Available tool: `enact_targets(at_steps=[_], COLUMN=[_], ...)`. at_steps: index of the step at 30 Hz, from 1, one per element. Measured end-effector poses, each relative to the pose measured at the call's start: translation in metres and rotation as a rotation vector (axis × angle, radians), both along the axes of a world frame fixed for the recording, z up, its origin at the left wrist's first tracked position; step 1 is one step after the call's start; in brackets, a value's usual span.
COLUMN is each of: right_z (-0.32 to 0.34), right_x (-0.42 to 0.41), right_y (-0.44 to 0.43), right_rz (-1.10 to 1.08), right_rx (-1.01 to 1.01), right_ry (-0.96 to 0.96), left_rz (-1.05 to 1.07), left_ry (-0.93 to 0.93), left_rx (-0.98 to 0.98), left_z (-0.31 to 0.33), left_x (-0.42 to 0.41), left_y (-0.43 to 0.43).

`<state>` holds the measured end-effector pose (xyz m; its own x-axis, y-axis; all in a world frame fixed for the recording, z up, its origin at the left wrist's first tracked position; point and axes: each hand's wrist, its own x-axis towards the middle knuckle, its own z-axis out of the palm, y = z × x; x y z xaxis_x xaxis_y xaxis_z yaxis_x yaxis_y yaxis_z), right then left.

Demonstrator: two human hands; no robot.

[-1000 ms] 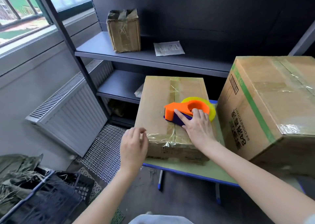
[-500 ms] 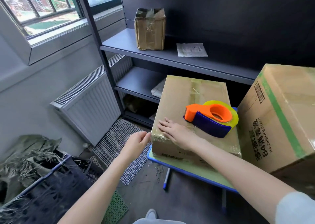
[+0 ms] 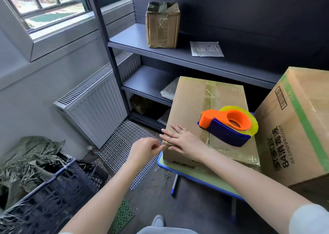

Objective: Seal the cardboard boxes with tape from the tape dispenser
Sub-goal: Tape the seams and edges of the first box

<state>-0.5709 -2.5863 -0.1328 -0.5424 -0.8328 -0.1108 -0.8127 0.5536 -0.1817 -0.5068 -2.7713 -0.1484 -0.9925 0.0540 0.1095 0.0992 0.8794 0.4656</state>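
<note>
Left hand (image 3: 145,149) curls its fingers at the cardboard box's (image 3: 192,102) near-left corner; whether they pinch anything, I cannot tell. Right hand (image 3: 183,140) presses spread fingers flat on its top. Tape dispenser (image 3: 229,127) sits there too, at their two o'clock, apart.

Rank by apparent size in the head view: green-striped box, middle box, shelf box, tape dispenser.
1. Green-striped box, partly out of frame.
2. Middle box.
3. Tape dispenser and shelf box: alike; the shelf box is farther, so unranked.
</note>
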Motion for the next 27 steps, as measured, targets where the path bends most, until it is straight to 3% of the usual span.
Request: enact_targets(at_steps=[3,6,17,21,27], right_z=[0.0,-0.002,0.015,0.029,0.023], right_x=[0.003,0.004,0.009,0.023,0.033], right_y=[-0.001,-0.002,0.025,0.064,0.097], right_rz=[-0.009,0.014,-0.054,-0.124,-0.181], right_rx=[-0.047,-0.083,0.073,0.114,0.092], right_ry=[0.047,0.099,-0.021,-0.057,0.003], left_rz=[-0.091,-0.17,-0.141,-0.34,-0.53], left_ry=[0.259,0.379,0.402,0.544,0.541], left_rx=[-0.1,-0.14,-0.135,-0.109,-0.151], left_z=[-0.008,-0.021,-0.017,-0.008,-0.013], left_x=[-0.007,-0.008,0.005,-0.005,-0.02], left_y=[-0.003,0.001,-0.002,0.022,0.063])
